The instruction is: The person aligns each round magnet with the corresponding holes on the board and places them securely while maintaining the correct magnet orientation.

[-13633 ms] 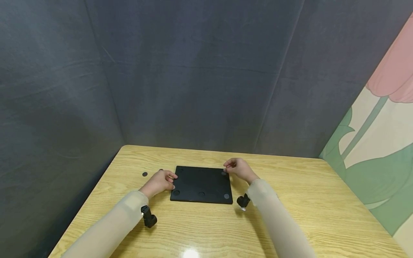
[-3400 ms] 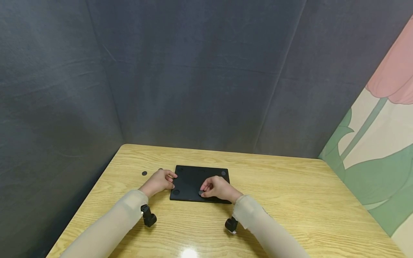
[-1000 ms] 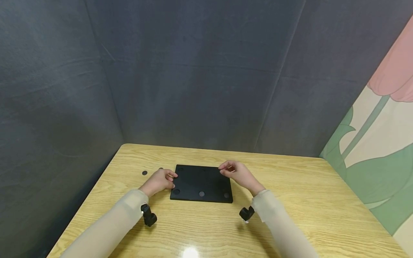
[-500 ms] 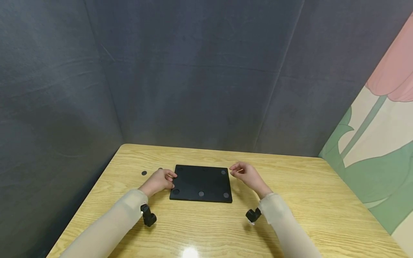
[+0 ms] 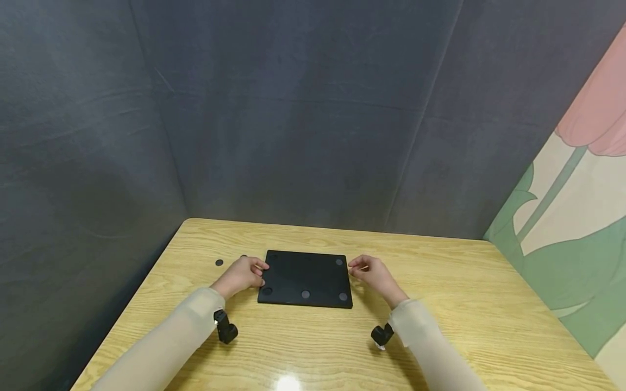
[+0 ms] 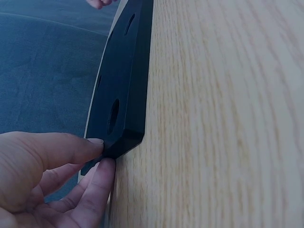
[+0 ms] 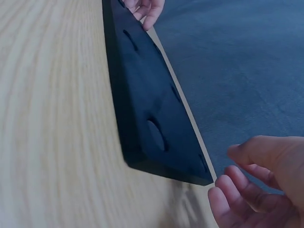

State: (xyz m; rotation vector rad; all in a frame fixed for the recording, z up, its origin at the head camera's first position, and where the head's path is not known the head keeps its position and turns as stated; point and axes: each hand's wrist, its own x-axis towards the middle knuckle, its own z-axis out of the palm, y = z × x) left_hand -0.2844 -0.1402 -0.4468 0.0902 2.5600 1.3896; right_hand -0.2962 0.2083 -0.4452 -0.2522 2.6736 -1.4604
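A flat black rectangular board (image 5: pixel 308 274) with round recesses lies on the table. Grey discs sit at its lower right (image 5: pixel 343 297), lower middle (image 5: pixel 305 294) and upper right. The lower left recess (image 6: pixel 113 116) looks dark and hollow in the left wrist view. My left hand (image 5: pixel 238 277) pinches the board's left edge, thumb on top and fingers against the side. Just off the right edge, my right hand (image 5: pixel 375 276) has its fingers loosely bent and holds nothing; the right wrist view shows a gap between thumb and fingertips.
Left of the board, a small dark disc (image 5: pixel 219 263) lies on the wooden table (image 5: pixel 293 342). Another disc (image 5: pixel 243 256) is partly hidden behind my left hand. A dark curtain (image 5: pixel 293 136) hangs along the table's back and left sides.
A grey disc now fills the lower middle recess, where my right hand held one earlier. My right hand has since moved off the upper right corner to beside the right edge. The left stays put.
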